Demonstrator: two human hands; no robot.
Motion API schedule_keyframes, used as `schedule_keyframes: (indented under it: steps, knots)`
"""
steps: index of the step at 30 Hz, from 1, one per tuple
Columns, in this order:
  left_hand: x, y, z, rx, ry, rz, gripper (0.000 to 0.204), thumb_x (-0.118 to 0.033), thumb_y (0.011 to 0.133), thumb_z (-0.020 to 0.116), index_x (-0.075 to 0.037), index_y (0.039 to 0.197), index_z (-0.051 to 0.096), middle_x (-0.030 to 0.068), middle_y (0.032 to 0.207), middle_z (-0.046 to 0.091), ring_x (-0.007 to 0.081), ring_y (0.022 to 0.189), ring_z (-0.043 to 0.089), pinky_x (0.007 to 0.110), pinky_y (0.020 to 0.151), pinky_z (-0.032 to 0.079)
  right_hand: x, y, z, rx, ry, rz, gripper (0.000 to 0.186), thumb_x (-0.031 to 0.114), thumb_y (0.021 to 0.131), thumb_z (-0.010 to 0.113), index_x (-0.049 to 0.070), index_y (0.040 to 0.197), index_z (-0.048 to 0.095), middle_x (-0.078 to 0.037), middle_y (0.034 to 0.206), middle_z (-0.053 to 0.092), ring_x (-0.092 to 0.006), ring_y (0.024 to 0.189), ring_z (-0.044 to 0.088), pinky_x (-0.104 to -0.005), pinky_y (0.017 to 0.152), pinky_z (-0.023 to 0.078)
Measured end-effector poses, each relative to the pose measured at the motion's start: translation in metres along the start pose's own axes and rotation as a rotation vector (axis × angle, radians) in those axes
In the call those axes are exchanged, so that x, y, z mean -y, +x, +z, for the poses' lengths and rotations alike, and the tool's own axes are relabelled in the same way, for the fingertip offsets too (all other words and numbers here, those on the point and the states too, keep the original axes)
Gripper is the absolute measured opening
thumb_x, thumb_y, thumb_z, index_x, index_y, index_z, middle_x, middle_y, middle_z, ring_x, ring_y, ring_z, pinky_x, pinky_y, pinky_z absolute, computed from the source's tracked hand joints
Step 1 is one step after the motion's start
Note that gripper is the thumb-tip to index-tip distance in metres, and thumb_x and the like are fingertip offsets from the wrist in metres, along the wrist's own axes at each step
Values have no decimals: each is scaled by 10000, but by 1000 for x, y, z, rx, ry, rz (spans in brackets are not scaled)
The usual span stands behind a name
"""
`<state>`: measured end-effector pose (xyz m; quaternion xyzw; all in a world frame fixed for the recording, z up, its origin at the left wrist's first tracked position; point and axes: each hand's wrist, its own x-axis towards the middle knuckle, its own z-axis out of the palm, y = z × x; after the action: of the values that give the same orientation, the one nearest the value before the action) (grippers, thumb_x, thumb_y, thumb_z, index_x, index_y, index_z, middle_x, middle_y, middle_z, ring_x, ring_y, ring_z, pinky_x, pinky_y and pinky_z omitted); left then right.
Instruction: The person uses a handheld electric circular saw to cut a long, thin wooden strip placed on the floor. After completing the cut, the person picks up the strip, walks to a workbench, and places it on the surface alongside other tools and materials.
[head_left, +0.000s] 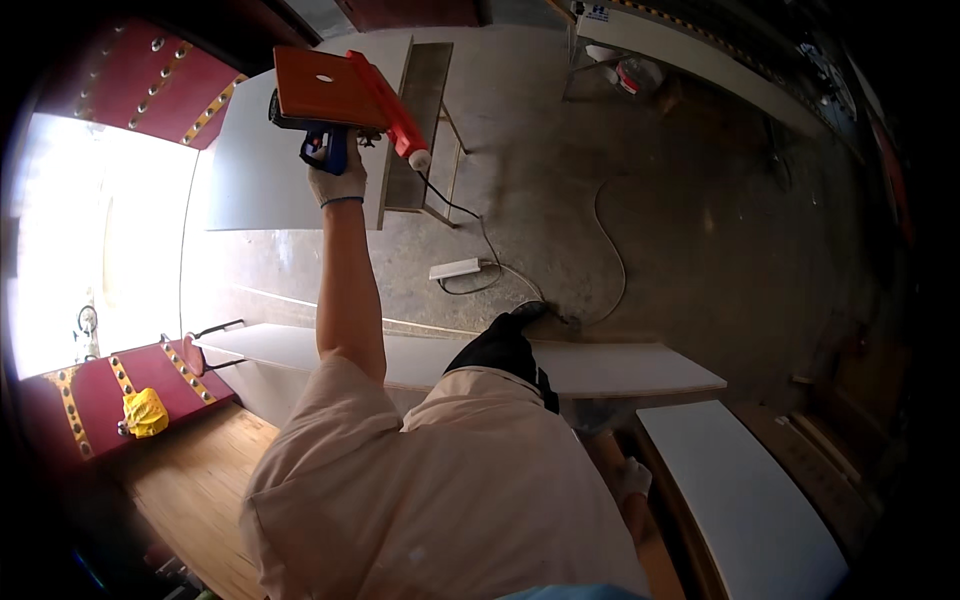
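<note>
The left grip (340, 182), in a pale glove, is wrapped around the blue handle of a handheld power tool (322, 138), held out at arm's length toward 10 o'clock. Above the handle, a flat orange-brown plate (330, 95) faces up, with a red bar (388, 108) slanting along its 3 o'clock side. Behind them is a bench (240, 195) with a pale, flat top; I cannot tell whether the tool touches it. A dark cord (482, 232) runs from near the bar's lower end toward a white power strip (455, 269) on the concrete floor (690, 225), near the centre. The right grip (633, 478), also gloved, is low at 5 o'clock beside a brown board (604, 455); I cannot tell whether its fingers are closed. Farther out, a white panel (740, 490) lies at 4 o'clock, and a yellow bag (146, 412) at 8 o'clock.
</note>
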<state>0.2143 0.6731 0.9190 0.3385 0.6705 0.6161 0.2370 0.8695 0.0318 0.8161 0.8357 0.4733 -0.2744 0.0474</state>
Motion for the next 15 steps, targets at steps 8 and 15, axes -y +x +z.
schedule_keyframes:
  steps: [8,15]
  knots:
    - [95,66,-9,-219,316,106,453,-270,820,943,36,1072,725,117,987,784,185,882,751,321,796,597,-13,55,-39,-113,492,368,431,299,951,553,-88,854,713,-263,766,711,-352,694,685,-502,689,513]
    - [116,81,-13,-210,483,105,470,-330,832,925,32,1071,743,138,930,800,193,755,768,320,708,601,37,59,-79,6,618,464,444,306,1010,537,-55,847,739,-125,738,728,-217,690,670,-432,668,532]
